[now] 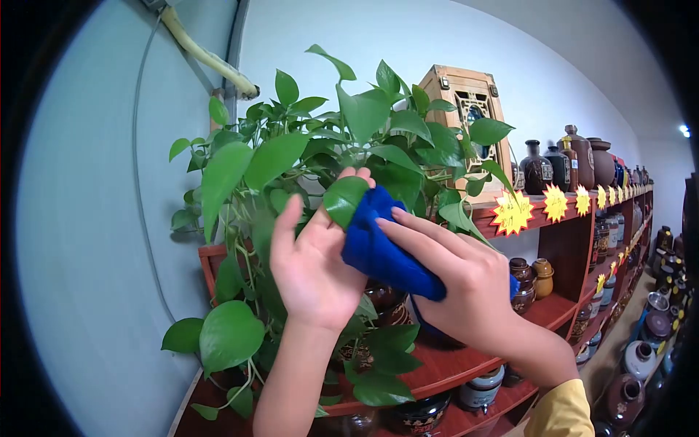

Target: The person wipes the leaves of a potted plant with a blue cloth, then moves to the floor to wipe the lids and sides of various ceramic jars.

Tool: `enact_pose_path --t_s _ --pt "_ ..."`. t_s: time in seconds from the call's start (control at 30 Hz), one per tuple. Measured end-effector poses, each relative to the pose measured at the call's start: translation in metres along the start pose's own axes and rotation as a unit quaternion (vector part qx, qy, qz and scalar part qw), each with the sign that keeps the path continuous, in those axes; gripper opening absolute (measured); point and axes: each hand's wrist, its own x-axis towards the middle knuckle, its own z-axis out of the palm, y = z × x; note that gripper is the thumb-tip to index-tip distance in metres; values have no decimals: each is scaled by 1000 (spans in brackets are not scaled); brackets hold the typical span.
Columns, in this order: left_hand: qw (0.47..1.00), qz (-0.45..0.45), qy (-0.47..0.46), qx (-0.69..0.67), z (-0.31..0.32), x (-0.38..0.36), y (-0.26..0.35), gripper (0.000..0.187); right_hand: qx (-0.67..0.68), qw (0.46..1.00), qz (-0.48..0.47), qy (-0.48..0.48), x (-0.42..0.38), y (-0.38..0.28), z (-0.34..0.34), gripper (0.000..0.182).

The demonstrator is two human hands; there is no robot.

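A leafy green plant [291, 153] spreads over the top of a red-brown shelf. Palm up, my left hand [318, 269] is open beneath one of its leaves [345, 200], with the fingers behind the leaf and the thumb apart. My right hand [459, 277] grips a blue cloth [389, 251], whose upper end lies against the right part of that leaf and over my left fingers. The cloth hides part of the leaf and some left fingertips.
A carved wooden box [466, 109] stands behind the plant. Dark bottles [535, 171] and jars line the red-brown shelf [564, 298] with yellow star tags. More jars [625, 397] stand on the floor at right. A pale wall [95, 218] is at left.
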Motion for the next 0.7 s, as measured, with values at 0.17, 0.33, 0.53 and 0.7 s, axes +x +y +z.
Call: enact_pose_path --t_s 0.17,0.33,0.53,0.7 --pt "999 32 -8 17 -10 8 -10 42 23 999 39 -24 -14 19 -16 61" --pt "999 33 5 34 -16 10 -14 41 122 982 97 103 -10 38 -35 52" --pt "997 14 38 58 -13 5 -21 41 -3 982 -58 181 27 20 -11 59" --pt "998 -2 52 31 -5 2 1 36 -105 989 -60 84 9 12 11 63"
